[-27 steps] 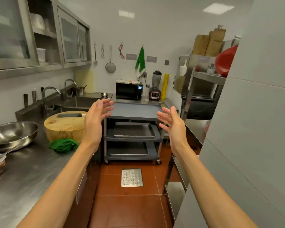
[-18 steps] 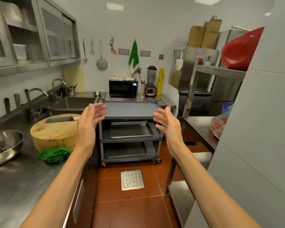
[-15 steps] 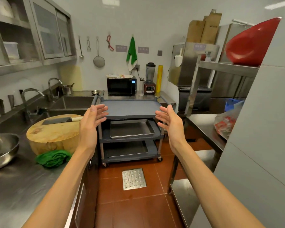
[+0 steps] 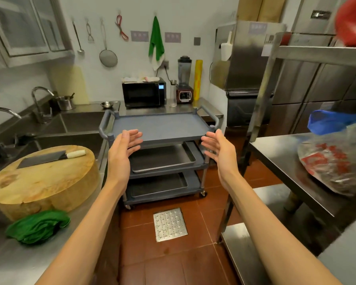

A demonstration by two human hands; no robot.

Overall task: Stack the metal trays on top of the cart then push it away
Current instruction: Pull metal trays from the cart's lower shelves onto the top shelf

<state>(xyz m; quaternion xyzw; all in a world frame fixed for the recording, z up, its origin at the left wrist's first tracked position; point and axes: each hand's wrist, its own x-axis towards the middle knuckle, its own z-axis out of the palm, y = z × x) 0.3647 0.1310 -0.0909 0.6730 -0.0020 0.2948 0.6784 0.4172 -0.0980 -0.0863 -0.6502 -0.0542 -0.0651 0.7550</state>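
A grey three-tier cart [image 4: 160, 128] is seen at the end of a narrow kitchen aisle, its top shelf bare, with one metal tray [image 4: 162, 158] lying on the middle shelf and a second tray [image 4: 158, 185] on the bottom shelf. The left hand [image 4: 122, 149] and right hand [image 4: 219, 149] are held out before the cart, palms facing, fingers spread and nothing gripped. Both trays are seen beyond and below the hands, untouched.

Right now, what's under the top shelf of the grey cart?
Under the cart's top shelf sit two metal trays: one tray on the middle shelf, another tray on the bottom shelf. The left hand covers the middle tray's left end. Nothing shows inside either tray.
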